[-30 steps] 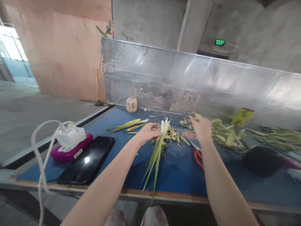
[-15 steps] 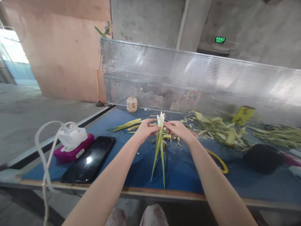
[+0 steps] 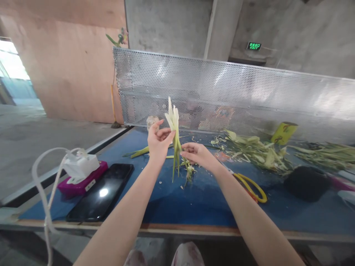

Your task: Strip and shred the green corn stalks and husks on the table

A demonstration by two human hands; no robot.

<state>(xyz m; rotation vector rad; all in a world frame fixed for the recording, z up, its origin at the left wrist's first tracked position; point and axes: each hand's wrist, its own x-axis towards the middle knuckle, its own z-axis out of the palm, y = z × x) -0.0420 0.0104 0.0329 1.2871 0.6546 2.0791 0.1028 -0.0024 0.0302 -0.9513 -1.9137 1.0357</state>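
My left hand (image 3: 160, 141) pinches a bundle of leaf strips (image 3: 175, 123), pale and pointed at the top and green at the narrow lower ends. It is held upright above the blue tabletop (image 3: 166, 207). My right hand (image 3: 196, 154) is at the bundle's lower part, fingertips curled together against its right side. What lies between those fingertips is hidden. Behind and below the hands lie small plant scraps (image 3: 190, 171) and a long green leaf (image 3: 138, 152). Yellow-handled scissors (image 3: 262, 195) rest by my right forearm, which partly covers them.
A black phone (image 3: 102, 195) and a magenta power strip (image 3: 83, 184) with a white plug and cable lie left. A pale roll (image 3: 152, 122) stands behind my left hand. To the right are heaped leaves (image 3: 257, 149), a yellow-green can (image 3: 284, 133) and a black object (image 3: 307, 183). Perforated metal panel (image 3: 172, 74) backs the table.
The bundle has risen and moved left, with its pale tips now spread higher. My left hand has lifted with it. My right hand has shifted from its top down to its lower part.
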